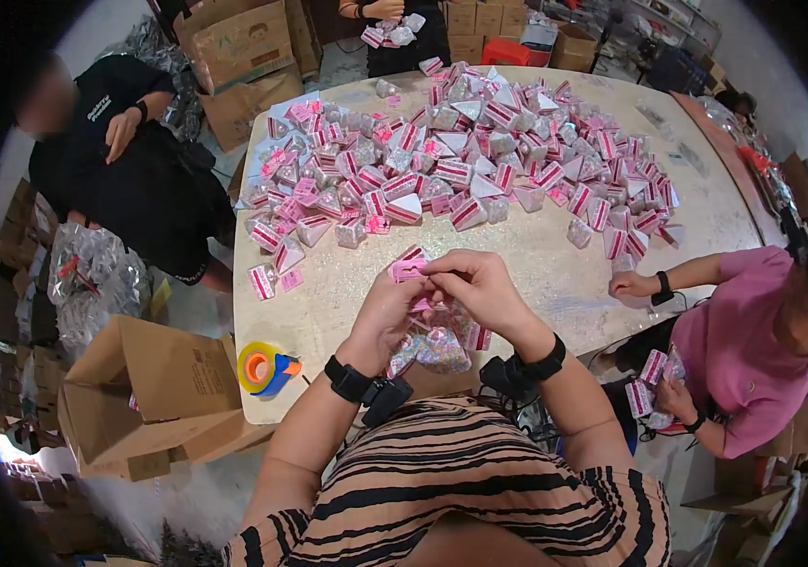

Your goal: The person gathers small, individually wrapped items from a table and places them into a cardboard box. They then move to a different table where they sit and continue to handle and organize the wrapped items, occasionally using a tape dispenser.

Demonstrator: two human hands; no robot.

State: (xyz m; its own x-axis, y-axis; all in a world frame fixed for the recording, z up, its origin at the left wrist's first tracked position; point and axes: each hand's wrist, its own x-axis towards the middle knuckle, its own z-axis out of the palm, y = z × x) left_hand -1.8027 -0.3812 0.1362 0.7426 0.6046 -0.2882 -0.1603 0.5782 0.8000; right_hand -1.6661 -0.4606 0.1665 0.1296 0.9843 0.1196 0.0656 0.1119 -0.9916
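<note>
Head: we see left hand [380,317] and right hand [481,291] pinching narrowly
Pink flat card [411,271]: between both hands' fingertips
Clear multicoloured-speckled plastic bag [437,352]: just below fingers

Landmark: white-topped table [555,293]. Tape roll [255,369], yellow and blue with orange core: on table, near-left corner. Open cardboard box [177,367]: just left of that corner. Clear plastic bundle [92,283]: on floor side, left of table. Large brown carton [239,42]: beyond table's far-left corner. Red bin [505,51]: behind table's far edge. Co-worker in black [139,180]: left of table. Co-worker in pink shirt [735,331]: right of table.
</note>
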